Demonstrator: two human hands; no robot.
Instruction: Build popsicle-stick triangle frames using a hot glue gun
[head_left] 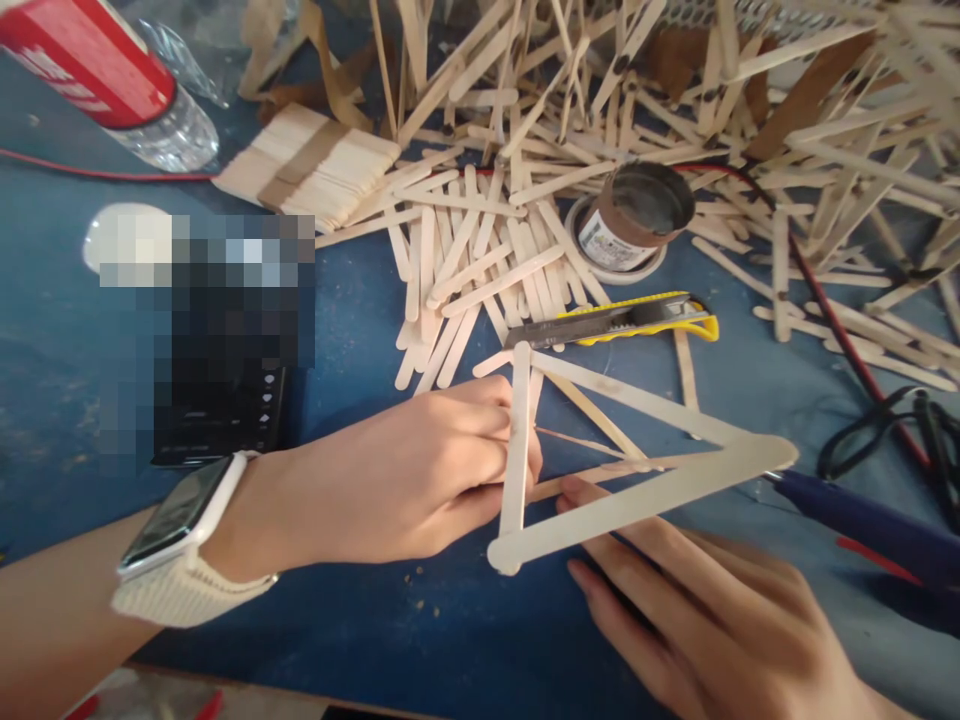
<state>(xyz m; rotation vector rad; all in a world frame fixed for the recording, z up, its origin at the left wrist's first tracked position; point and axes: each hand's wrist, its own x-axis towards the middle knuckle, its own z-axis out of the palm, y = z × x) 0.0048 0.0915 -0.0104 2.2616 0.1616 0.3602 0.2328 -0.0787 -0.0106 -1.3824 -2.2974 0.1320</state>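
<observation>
A frame of joined wooden sticks [645, 492] stands over the blue table, with three wide sticks making a triangle on the near side and thinner ones behind. My left hand [427, 465], with a watch on its wrist, has its fingers curled round the frame's left part, partly hidden behind the upright stick. Under the frame's lower edge, my right hand [697, 610] has its fingers stretched out and apart, one fingertip touching a lower stick. A yellow utility knife [637, 318] lies just beyond the frame.
Loose sticks [480, 250] are piled behind the knife, beside a small brown jar [622, 225]. A stick bundle [307, 165], bottle [112, 80] and phone [225, 400] are at the left. A blue tool [862, 520] and black cable [885, 430] are at the right.
</observation>
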